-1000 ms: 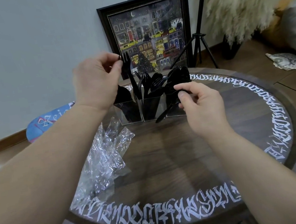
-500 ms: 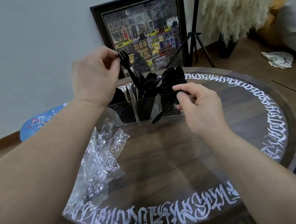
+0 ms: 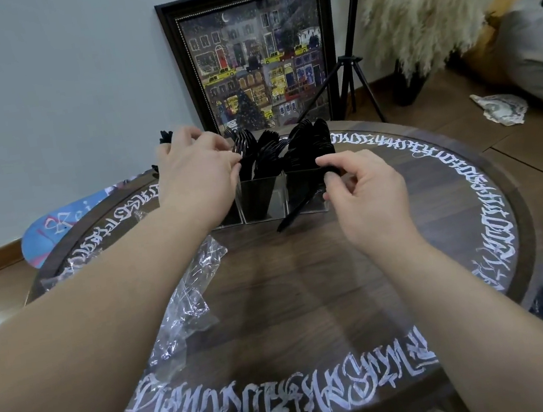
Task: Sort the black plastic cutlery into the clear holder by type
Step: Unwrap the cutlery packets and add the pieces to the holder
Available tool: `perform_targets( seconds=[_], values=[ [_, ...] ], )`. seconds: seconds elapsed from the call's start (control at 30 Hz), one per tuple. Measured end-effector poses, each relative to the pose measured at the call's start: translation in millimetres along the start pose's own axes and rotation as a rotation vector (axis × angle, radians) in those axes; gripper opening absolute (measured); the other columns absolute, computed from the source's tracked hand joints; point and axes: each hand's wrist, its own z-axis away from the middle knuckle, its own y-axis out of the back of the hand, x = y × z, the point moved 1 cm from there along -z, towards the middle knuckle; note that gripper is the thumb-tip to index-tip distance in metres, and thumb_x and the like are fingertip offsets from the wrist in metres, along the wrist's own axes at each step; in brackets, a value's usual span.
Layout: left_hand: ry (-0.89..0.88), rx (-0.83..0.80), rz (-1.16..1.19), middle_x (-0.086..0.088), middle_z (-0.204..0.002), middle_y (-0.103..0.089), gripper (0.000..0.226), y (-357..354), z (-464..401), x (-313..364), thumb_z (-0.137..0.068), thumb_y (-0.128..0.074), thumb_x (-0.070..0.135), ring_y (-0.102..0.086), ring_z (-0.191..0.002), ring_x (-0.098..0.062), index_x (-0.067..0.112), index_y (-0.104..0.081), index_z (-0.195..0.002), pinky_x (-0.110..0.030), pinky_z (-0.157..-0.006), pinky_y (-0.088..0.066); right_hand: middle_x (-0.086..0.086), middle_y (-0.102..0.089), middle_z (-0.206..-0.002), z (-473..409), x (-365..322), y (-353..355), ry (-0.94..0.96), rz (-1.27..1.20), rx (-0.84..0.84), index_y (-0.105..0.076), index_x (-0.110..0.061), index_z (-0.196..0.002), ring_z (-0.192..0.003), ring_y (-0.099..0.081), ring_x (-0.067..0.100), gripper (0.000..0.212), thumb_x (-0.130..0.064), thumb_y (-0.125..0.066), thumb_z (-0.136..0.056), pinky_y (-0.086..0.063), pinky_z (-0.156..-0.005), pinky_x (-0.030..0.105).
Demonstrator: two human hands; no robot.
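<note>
- At centre left of the frame the left hand (image 3: 195,174) has its fingertips at the forks (image 3: 244,147) in the clear holder (image 3: 264,200); its fingers are curled toward them, but whether they pinch a fork cannot be told. Another black piece (image 3: 165,137) shows just behind its knuckles.
- The holder stands in the upper middle of the frame with three compartments: the left one is largely hidden by the hand, forks fill the middle and spoons (image 3: 311,138) the right.
- Right of centre, the right hand (image 3: 361,190) pinches one black utensil (image 3: 298,211) near its head, the handle slanting down-left in front of the holder.
- To do this step well, that piece probably wants turning handle-down and lowering into the matching compartment, while the left hand steadies the light holder.
- The round wooden bench (image 3: 274,292) carries white lettering around its rim; crumpled clear wrapping (image 3: 186,303) lies at its left.
- Behind, a framed street picture (image 3: 256,52) leans on the wall, with a tripod (image 3: 353,67) and pampas grass (image 3: 426,2) to the upper right.
</note>
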Motion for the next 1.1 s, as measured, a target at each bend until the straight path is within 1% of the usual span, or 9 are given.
perform_targets(
  seconds=[0.1,0.17,0.2,0.27,0.37,0.53,0.77,1.0,1.1],
  values=[
    [-0.023,0.101,0.014,-0.001,-0.124,-0.057,0.030,-2.1,8.9,3.9,-0.091,-0.057,0.030,-0.038,-0.118,-0.031,0.022,-0.064,-0.119,-0.045,-0.089,-0.033,-0.016,-0.057,-0.080,-0.7,2.1,5.9,0.002,0.022,0.053,-0.065,-0.025,-0.103,-0.068,-0.055,0.003,0.021,-0.011,-0.059,-0.089,-0.046,-0.072,0.018],
    [-0.153,0.232,0.119,-0.008,-0.114,-0.061,0.032,-4.9,16.6,11.8,-0.086,-0.056,0.021,-0.047,-0.105,-0.032,0.014,-0.065,-0.117,-0.046,-0.084,-0.042,-0.018,-0.058,-0.073,-2.6,2.5,12.6,-0.002,0.011,0.136,-0.059,-0.028,-0.089,-0.067,-0.056,0.001,0.017,-0.011,-0.061,-0.087,-0.044,-0.070,0.015],
    [-0.237,0.243,0.167,-0.010,-0.110,-0.062,0.033,-9.4,21.0,17.7,-0.085,-0.054,0.018,-0.051,-0.099,-0.033,0.011,-0.066,-0.115,-0.045,-0.082,-0.046,-0.019,-0.057,-0.070,-3.9,2.6,16.4,0.010,0.012,0.183,-0.057,-0.029,-0.084,-0.066,-0.057,0.000,0.019,-0.011,-0.062,-0.086,-0.044,-0.068,0.014],
    [-0.352,0.160,0.203,-0.011,-0.108,-0.063,0.037,-22.6,29.5,31.6,-0.085,-0.047,0.016,-0.056,-0.094,-0.034,0.007,-0.066,-0.114,-0.045,-0.079,-0.051,-0.020,-0.056,-0.066,-7.1,2.5,24.5,0.047,-0.003,0.266,-0.056,-0.029,-0.081,-0.064,-0.056,-0.004,0.019,-0.012,-0.063,-0.085,-0.043,-0.067,0.013],
    [-0.349,0.076,0.152,-0.008,-0.115,-0.062,0.041,-42.5,36.8,42.9,-0.083,-0.044,0.020,-0.055,-0.101,-0.032,0.010,-0.065,-0.117,-0.044,-0.074,-0.052,-0.021,-0.058,-0.068,-11.7,3.1,36.9,0.096,-0.045,0.350,-0.062,-0.026,-0.083,-0.064,-0.057,-0.004,0.013,-0.014,-0.064,-0.085,-0.048,-0.069,0.020],
    [-0.270,0.080,0.099,-0.006,-0.119,-0.059,0.048,-52.8,36.1,50.4,-0.074,-0.069,0.022,-0.044,-0.106,-0.029,0.012,-0.062,-0.121,-0.042,-0.076,-0.047,-0.022,-0.059,-0.073,-22.1,0.9,45.6,0.183,-0.046,0.407,-0.069,-0.015,-0.086,-0.067,-0.058,-0.003,0.006,-0.013,-0.065,-0.084,-0.049,-0.070,0.020],
    [-0.208,0.044,0.087,-0.007,-0.117,-0.059,0.058,-53.9,29.1,56.2,-0.069,-0.075,0.025,-0.052,-0.106,-0.033,0.011,-0.058,-0.124,-0.043,-0.077,-0.046,-0.001,-0.066,-0.076,-35.8,2.3,32.3,0.327,0.098,0.332,-0.071,-0.011,-0.084,-0.069,-0.059,0.010,0.008,-0.009,-0.064,-0.083,-0.049,-0.067,0.023],
    [-0.200,0.070,0.090,-0.005,-0.120,-0.059,0.053,-56.0,25.7,56.6,-0.071,-0.071,0.023,-0.049,-0.110,-0.032,0.012,-0.060,-0.122,-0.043,-0.079,-0.045,0.007,-0.068,-0.089,-48.1,12.4,14.2,0.450,0.288,0.198,-0.074,-0.007,-0.095,-0.078,-0.065,0.020,0.017,-0.011,-0.060,-0.087,-0.051,-0.069,0.028],
    [-0.200,0.071,0.097,-0.003,-0.120,-0.060,0.050,-56.0,24.5,55.4,-0.073,-0.069,0.022,-0.051,-0.110,-0.033,0.013,-0.061,-0.122,-0.044,-0.080,-0.045,0.009,-0.067,-0.087,-48.8,20.5,6.9,0.463,0.340,0.139,-0.073,-0.006,-0.098,-0.076,-0.065,0.024,0.018,-0.011,-0.059,-0.088,-0.051,-0.070,0.027]
  ],
)
